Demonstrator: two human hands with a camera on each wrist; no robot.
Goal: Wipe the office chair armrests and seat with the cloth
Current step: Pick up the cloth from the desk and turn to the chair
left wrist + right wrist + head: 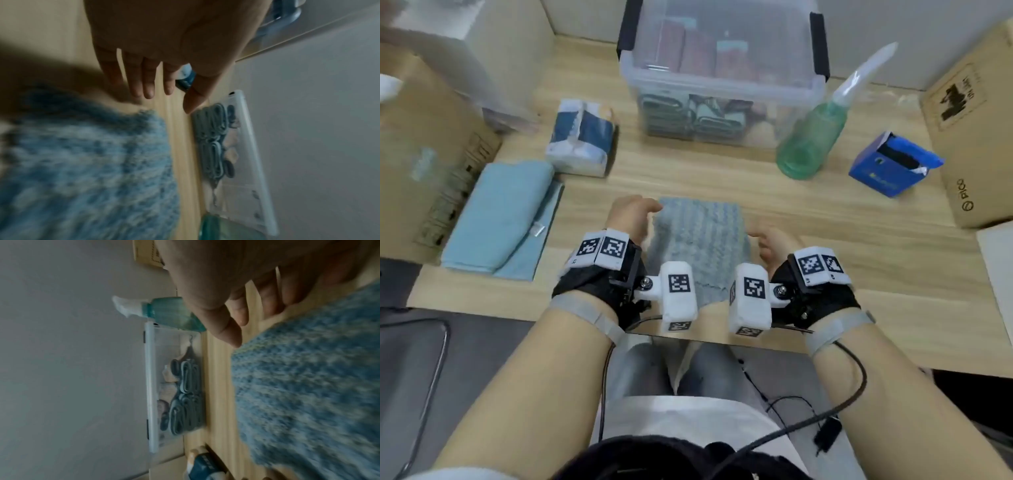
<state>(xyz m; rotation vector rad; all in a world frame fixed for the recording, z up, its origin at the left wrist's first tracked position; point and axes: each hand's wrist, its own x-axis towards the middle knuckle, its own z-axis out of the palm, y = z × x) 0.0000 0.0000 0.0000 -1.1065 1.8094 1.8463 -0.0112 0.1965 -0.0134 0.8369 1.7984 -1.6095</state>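
A fluffy grey-blue cloth [698,240] lies flat on the wooden desk [808,212], right in front of me. My left hand [633,212] hovers at the cloth's far left corner. In the left wrist view its fingers [148,84] are straight and hold nothing, with the cloth [82,162] beside them. My right hand [770,243] is at the cloth's right edge. Its fingers [267,301] are loosely extended, and the thumb tip is close to the cloth [308,386] without gripping it. I cannot make out an office chair's armrests or seat.
A clear storage bin [722,85] stands at the back with a green spray bottle [811,137] and a blue box [890,168] to its right. A tissue pack [582,137] and a folded light-blue towel [500,219] lie at the left. Cardboard boxes [976,120] flank the desk.
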